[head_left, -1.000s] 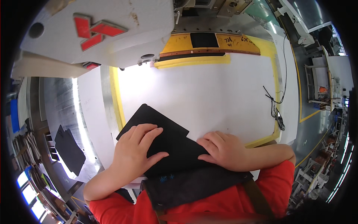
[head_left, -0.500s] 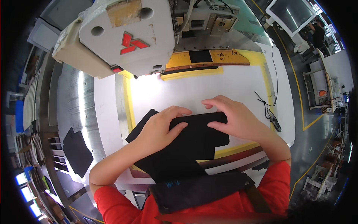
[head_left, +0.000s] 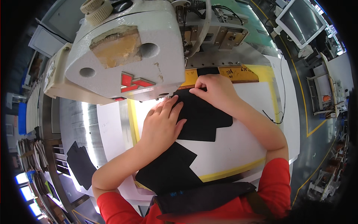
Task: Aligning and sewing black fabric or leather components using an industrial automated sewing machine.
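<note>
A black fabric piece (head_left: 199, 117) with stepped edges lies on the white work surface, its far edge at the yellow clamp bar (head_left: 238, 74). My left hand (head_left: 160, 125) rests flat on its left side, fingers stretched out near the sewing machine head (head_left: 123, 56). At the far edge my right hand (head_left: 216, 91) has thumb and fingers pinched together on the fabric by the bar. Another black fabric part (head_left: 167, 168) extends below my left hand toward my apron; whether the two are joined is hidden by that hand.
The bulky white machine head overhangs the far left of the work. Yellow tape (head_left: 233, 170) borders the white surface. More black cut pieces (head_left: 79, 164) lie on the metal table at left. A thin black cord (head_left: 284, 93) runs down the right side, and a monitor (head_left: 300, 20) stands far right.
Both hands have moved away from me, carrying the black fabric up to the yellow bar. My left hand now lies flat, and my right fingers have closed together at the far edge.
</note>
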Tool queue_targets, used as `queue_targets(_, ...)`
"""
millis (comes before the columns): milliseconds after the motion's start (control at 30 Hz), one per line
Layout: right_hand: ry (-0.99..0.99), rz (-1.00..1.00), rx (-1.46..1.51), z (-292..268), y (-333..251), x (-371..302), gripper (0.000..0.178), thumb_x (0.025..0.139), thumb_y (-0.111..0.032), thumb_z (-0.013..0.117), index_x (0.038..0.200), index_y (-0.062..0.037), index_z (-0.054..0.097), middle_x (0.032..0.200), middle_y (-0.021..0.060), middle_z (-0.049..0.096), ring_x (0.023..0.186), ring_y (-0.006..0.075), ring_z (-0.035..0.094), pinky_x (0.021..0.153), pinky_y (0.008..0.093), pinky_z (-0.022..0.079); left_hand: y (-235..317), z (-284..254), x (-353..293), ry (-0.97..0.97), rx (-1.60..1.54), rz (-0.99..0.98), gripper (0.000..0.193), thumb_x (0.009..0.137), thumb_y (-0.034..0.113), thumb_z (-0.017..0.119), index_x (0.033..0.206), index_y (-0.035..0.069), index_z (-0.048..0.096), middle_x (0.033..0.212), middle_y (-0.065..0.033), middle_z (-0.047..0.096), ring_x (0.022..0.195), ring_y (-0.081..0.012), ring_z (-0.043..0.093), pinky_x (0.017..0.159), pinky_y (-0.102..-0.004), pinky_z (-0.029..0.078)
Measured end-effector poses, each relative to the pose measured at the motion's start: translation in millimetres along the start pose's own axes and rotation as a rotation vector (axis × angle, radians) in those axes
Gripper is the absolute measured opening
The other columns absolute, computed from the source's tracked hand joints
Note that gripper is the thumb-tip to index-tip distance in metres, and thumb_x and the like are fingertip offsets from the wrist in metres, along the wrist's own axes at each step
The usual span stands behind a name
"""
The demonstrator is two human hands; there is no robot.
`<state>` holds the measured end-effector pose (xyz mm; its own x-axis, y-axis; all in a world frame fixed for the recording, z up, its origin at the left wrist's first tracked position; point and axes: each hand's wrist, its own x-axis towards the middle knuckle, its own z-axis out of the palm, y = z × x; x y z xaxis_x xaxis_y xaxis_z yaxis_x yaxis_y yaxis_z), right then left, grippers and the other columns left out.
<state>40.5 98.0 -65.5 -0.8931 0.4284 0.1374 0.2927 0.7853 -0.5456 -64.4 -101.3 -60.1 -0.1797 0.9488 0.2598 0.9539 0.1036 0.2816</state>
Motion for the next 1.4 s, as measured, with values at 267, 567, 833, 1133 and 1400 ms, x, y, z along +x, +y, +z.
queue_targets(267, -0.103, 0.057, 0.085, -13.5, -0.2, 8.7, 0.027, 0.079, -0.030, 0.076, 0.078, -0.0052, 0.066, 0.071, 0.0056, 0.065, 0.064, 0.0205, 0.062, 0.058, 0.0329, 0.046, -0.4, 4.3, -0.7, -0.005, 0.091, 0.006, 0.054, 0.083, 0.035, 0.069, 0.126, 0.005, 0.057, 0.133, -0.0147, 0.052, 0.118, -0.0312, 0.052, 0.101, -0.0426, 0.041)
queue_targets(567, -0.128, 0.070, 0.069, -10.0, -1.5, 8.9, 0.025, 0.079, -0.030, 0.076, 0.079, -0.0057, 0.067, 0.069, 0.0059, 0.064, 0.063, 0.0203, 0.061, 0.058, 0.0329, 0.045, -2.8, 7.8, -1.5, 0.009, 0.106, 0.015, 0.058, 0.083, 0.038, 0.069, 0.128, 0.005, 0.056, 0.129, -0.0152, 0.054, 0.117, -0.0310, 0.052, 0.100, -0.0429, 0.040)
queue_targets(833, 0.120, -0.093, -0.101, 2.3, 8.0, 3.8, 0.035, 0.078, -0.036, 0.076, 0.070, -0.0072, 0.058, 0.065, 0.0057, 0.060, 0.060, 0.0240, 0.059, 0.054, 0.0357, 0.045, -3.1, 13.0, 0.6, 0.022, 0.121, 0.005, 0.062, 0.078, 0.039, 0.072, 0.129, 0.007, 0.056, 0.134, -0.0139, 0.051, 0.119, -0.0328, 0.052, 0.099, -0.0439, 0.040)
queue_targets(1133, 0.251, -0.071, -0.250, -14.3, 40.4, -20.3, 0.037, 0.078, -0.037, 0.077, 0.071, -0.0066, 0.057, 0.065, 0.0060, 0.056, 0.058, 0.0258, 0.056, 0.052, 0.0363, 0.042, -5.3, 14.6, 0.3, 0.001, 0.115, -0.009, 0.066, 0.076, 0.039, 0.074, 0.130, 0.006, 0.055, 0.140, -0.0131, 0.048, 0.124, -0.0339, 0.050, 0.101, -0.0455, 0.041)
queue_targets(1400, 0.235, 0.084, -0.071, -31.1, 49.7, -32.3, 0.033, 0.075, -0.028, 0.081, 0.072, -0.0067, 0.056, 0.056, 0.0019, 0.042, 0.051, 0.0182, 0.043, 0.050, 0.0333, 0.035, -1.6, 10.6, 1.3, -0.041, 0.175, -0.010, 0.069, 0.075, 0.036, 0.074, 0.132, 0.004, 0.051, 0.143, -0.0142, 0.044, 0.124, -0.0340, 0.049, 0.099, -0.0428, 0.040)
